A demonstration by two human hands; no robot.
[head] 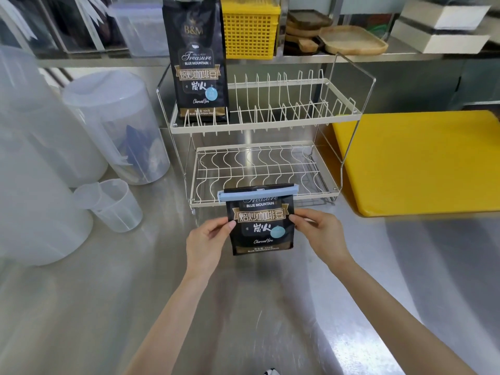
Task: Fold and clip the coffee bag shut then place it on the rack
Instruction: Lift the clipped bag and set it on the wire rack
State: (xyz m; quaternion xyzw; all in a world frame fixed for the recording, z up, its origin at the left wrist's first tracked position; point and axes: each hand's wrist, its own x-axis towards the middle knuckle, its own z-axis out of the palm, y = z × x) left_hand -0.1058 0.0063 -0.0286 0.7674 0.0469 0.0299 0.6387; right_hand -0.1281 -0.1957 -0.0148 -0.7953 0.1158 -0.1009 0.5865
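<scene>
Two hands on one coffee bag [260,226]. Left hand [208,240] on the bag's left edge, thumb in front, other fingers tucked behind. Right hand [319,234] on the right edge, pinching the same way. Both sets of fingers narrow, closed on the bag. Bag held upright, just in front of the rack [259,125], its top overlapping the front rim of the bottom shelf. Top of the bag folded down and shut under a long blue clip [257,194] going right across. Cannot tell whether the bag's bottom touches the bench [108,293] or hangs just above.

Rack white, made of wire, with two shelves. On the top shelf, at the left end, a second coffee bag [197,60] standing tall and upright, no clip on it.

Left of the rack, big cloudy plastic jugs [113,125] and a small clear measuring cup [113,204] on the shiny metal bench. Right of the rack, a yellow cutting board [422,163] lying flat, close beside the rack. Behind, up on a metal shelf, a yellow basket [251,28] and some wooden trays [351,40].
</scene>
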